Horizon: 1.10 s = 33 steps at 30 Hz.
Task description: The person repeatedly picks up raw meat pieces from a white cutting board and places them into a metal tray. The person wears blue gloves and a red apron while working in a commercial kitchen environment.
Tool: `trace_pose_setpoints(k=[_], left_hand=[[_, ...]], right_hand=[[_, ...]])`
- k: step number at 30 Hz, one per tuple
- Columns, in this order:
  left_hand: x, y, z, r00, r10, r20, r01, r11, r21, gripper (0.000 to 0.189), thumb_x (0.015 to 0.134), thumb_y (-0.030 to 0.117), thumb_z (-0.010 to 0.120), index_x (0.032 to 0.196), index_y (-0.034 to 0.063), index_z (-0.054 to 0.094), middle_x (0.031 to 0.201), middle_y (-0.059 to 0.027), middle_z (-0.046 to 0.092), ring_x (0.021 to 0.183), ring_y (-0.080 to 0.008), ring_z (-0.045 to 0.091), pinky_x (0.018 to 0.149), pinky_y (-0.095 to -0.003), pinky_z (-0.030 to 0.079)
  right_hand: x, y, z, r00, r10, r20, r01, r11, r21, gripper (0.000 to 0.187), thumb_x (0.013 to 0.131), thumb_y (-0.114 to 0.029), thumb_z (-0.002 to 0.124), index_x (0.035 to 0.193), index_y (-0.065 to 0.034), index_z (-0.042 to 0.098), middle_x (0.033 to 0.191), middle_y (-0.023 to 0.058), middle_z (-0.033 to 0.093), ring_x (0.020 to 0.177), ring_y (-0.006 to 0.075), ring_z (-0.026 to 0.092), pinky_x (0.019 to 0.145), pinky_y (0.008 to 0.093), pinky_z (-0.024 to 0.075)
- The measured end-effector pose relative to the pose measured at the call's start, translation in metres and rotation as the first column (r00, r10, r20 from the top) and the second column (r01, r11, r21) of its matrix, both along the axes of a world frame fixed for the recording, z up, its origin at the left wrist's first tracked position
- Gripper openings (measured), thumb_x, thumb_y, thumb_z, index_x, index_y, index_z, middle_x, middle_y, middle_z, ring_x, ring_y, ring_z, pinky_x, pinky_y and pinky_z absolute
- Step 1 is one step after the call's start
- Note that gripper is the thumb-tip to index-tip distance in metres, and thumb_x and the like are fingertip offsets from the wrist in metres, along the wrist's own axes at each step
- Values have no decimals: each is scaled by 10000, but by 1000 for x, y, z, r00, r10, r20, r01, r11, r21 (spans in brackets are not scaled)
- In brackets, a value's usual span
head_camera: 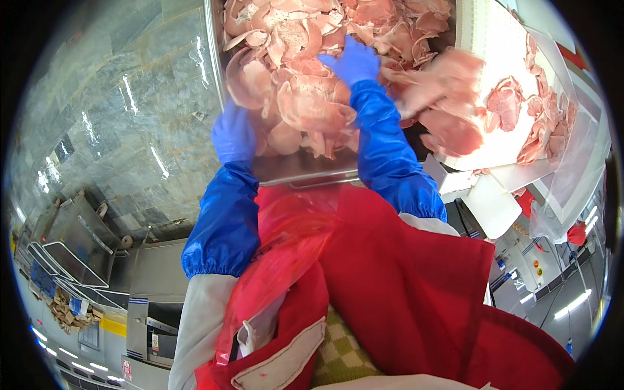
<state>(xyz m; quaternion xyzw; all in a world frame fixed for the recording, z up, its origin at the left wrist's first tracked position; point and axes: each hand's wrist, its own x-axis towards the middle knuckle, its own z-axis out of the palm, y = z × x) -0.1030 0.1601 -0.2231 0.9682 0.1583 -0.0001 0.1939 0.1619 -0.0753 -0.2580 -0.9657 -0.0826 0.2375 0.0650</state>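
Thin slices of raw pale-pink meat lie heaped in a metal bin right in front of me. My left hand, in a blue glove, is wrapped over the bin's left rim; its fingertips are partly blurred. My right hand, gloved the same way, rests on top of the heap with the thumb spread from the fingers, and no slice shows in its grasp. Just right of that wrist, blurred meat slices hang between the end of a white conveyor belt and the bin.
More meat slices lie on the brightly lit belt, with others along its far side. A clear plastic guard borders it. To my left is a wet tiled floor; metal carts stand behind. A control panel sits lower right.
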Motion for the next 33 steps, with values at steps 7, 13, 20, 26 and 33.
trace_pose_setpoints(k=[7,13,20,26,33], left_hand=[[3,2,2,1000,-12,11,13,998,-67,356,855,95,641,1209,107,673,1392,-164,578,1121,-392,614,945,-479,504],[6,-6,0,998,-23,56,24,1000,-14,366,851,94,649,1216,112,672,1407,-160,567,1129,-390,612,942,-489,505],[8,-16,10,997,-31,66,31,1000,0,394,819,120,656,1212,122,668,1399,-126,563,1117,-398,596,929,-488,509],[17,-23,8,994,-32,100,32,999,-1,395,819,121,658,1214,135,672,1415,-125,564,1128,-400,589,941,-495,506],[20,-32,15,997,-17,79,17,1000,4,361,845,122,662,1205,129,675,1410,-121,568,1142,-399,584,942,-500,497]], right_hand=[[-22,12,9,983,175,53,-173,984,-42,673,867,-709,608,1105,-89,714,923,134,754,949,315,718,900,534,470],[-95,9,52,951,261,166,-274,960,58,497,949,-604,568,890,-129,701,772,78,726,759,276,707,728,464,444],[-116,-20,-1,925,245,289,-294,945,142,441,921,-595,598,850,-170,695,721,84,712,702,282,700,668,474,455],[-69,-28,28,975,-25,221,-59,928,367,331,900,-486,673,1048,-193,713,1020,81,712,967,309,688,876,518,505],[-36,-79,55,840,-7,543,78,991,-108,753,751,-355,812,1445,-285,529,1512,166,398,1269,482,485,1034,518,458]])
